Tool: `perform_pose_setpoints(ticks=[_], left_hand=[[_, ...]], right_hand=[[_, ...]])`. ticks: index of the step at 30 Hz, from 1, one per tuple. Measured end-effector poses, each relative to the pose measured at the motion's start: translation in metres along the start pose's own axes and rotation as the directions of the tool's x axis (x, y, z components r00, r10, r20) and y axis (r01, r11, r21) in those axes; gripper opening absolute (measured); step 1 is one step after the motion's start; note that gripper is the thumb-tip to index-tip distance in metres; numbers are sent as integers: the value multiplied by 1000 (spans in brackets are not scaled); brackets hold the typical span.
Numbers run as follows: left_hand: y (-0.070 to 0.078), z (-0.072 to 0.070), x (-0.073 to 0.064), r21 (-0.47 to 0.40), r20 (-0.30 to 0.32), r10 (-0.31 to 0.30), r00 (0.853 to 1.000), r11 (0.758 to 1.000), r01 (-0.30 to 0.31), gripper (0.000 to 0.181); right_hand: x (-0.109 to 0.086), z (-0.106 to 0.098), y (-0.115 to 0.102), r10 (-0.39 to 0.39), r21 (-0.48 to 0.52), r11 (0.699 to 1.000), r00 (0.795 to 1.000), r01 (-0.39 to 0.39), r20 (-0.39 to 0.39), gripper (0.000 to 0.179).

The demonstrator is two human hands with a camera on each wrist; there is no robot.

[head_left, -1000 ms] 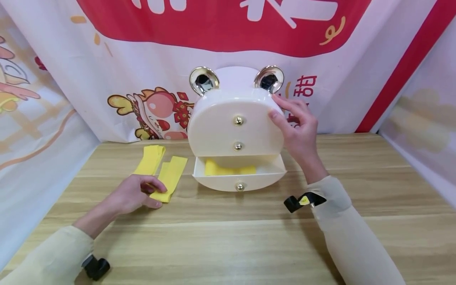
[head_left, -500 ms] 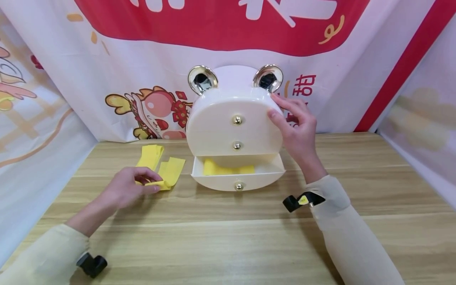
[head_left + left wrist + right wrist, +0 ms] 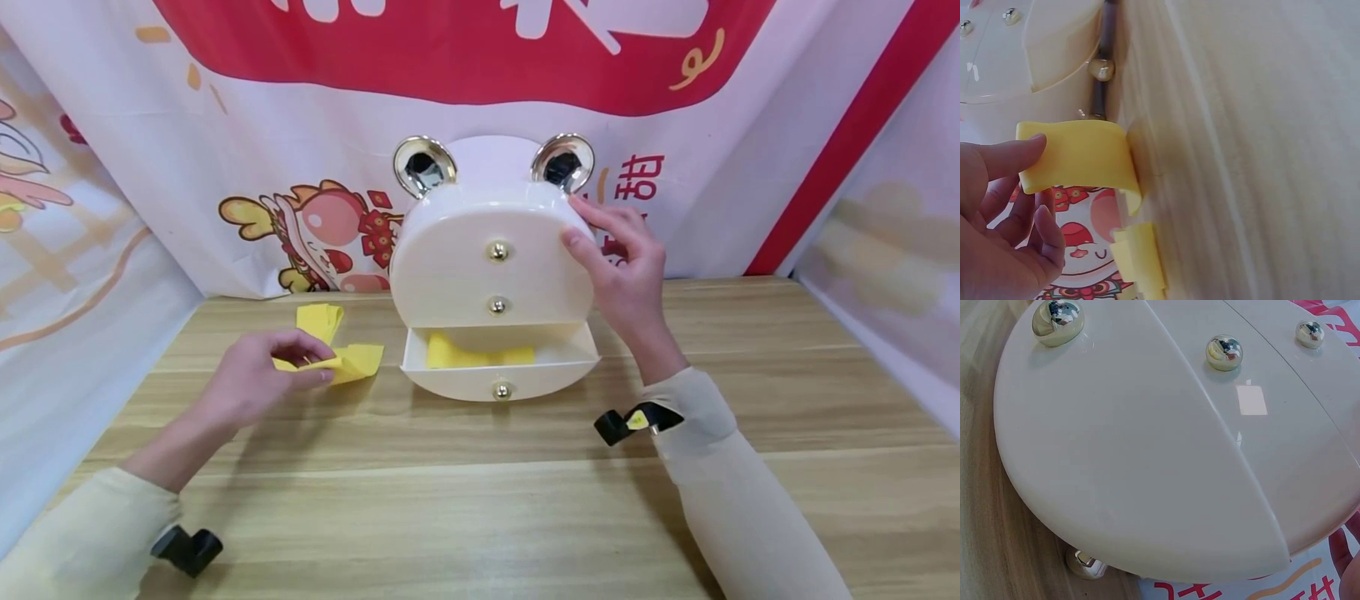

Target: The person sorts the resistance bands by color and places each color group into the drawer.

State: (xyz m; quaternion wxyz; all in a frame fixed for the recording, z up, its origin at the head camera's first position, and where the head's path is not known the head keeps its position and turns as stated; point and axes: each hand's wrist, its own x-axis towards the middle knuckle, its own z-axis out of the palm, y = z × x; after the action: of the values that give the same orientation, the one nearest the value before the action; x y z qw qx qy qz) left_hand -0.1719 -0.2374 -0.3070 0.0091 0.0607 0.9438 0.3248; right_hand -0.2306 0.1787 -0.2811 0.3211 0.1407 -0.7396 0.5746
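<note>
My left hand [image 3: 258,375] pinches a folded yellow strip [image 3: 356,360] between thumb and fingers; its far end curves down in the left wrist view. Behind it, a second folded yellow strip [image 3: 318,321] lies on the table. A white drawer box [image 3: 457,267] with a rounded top stands ahead, its bottom drawer [image 3: 450,383] pulled out and its upper two closed. Inside that drawer lies another yellow strip [image 3: 480,357]. My right hand [image 3: 630,267] rests on the box's upper right edge, thumb on the front and index finger on the curved top.
Two gold-rimmed round eyes [image 3: 562,164] stick up from the box. Gold knobs [image 3: 502,391] mark the drawers. A printed curtain [image 3: 360,125] hangs behind the wooden table [image 3: 480,500], and white cloth walls close in both sides.
My left hand has lifted the nearer yellow strip's near end off the table and drawn it slightly back and up. My right hand stays on the box; the drawer has not moved.
</note>
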Motion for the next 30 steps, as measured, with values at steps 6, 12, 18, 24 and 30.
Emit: perform_pose_setpoints(ticks=[6, 12, 18, 24, 30], left_hand=[[12, -8, -1, -13, -65, 26, 998, 1000, -26, 29], [26, -18, -7, -40, -171, 64, 983, 997, -72, 29], [38, -28, -12, -105, -245, 42, 969, 992, -69, 32], [54, -28, -18, -184, -286, 7, 958, 981, -62, 36], [76, -29, -24, -267, -328, -22, 945, 961, -71, 36]], right_hand=[[0, 1, -1, -2, 0, 1000, 1000, 2, 1, 36], [0, 3, -1, -5, 6, 1000, 1000, 5, 4, 36], [0, 4, -2, -4, 11, 1000, 1000, 4, 2, 36], [-1, 3, -2, 4, 4, 1000, 1000, -4, 2, 36], [0, 1, -2, 9, -5, 1000, 1000, -9, -2, 35]])
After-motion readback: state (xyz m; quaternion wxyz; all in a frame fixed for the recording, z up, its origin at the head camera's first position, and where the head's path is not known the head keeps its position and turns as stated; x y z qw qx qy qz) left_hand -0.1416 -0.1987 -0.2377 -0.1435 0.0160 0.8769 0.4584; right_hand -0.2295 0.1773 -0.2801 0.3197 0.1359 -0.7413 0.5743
